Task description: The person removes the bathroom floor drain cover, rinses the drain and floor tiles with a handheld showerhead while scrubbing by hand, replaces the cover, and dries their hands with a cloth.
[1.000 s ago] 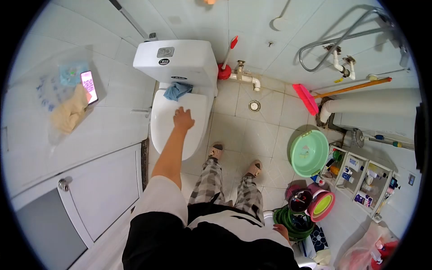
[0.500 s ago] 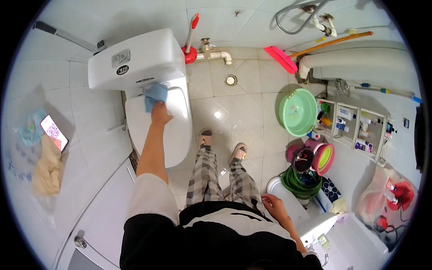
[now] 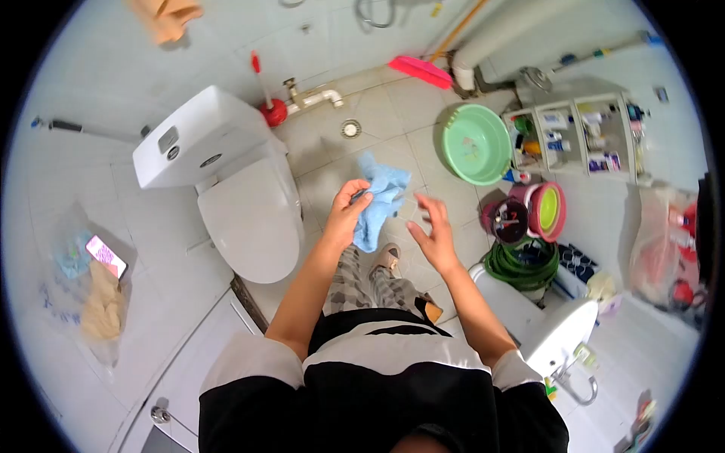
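A light blue cloth (image 3: 381,198) hangs loosely in front of my body, above the tiled floor. The fingers of my left hand (image 3: 350,210) pinch its left side. Just right of the cloth, my right hand (image 3: 434,232) has its thumb and fingers spread, with nothing between them. The closed white toilet (image 3: 253,219) stands to the left of my hands, its lid bare.
A red plunger (image 3: 273,111), a floor drain (image 3: 350,129) and a pink broom (image 3: 423,71) are ahead. On the right are a green basin (image 3: 476,144), a shelf rack (image 3: 581,137), a coiled green hose (image 3: 521,264) and a white sink (image 3: 563,332).
My left hand has taken the blue cloth off the toilet and moved right with it. My right hand has come up from my side beside the cloth. The view has turned.
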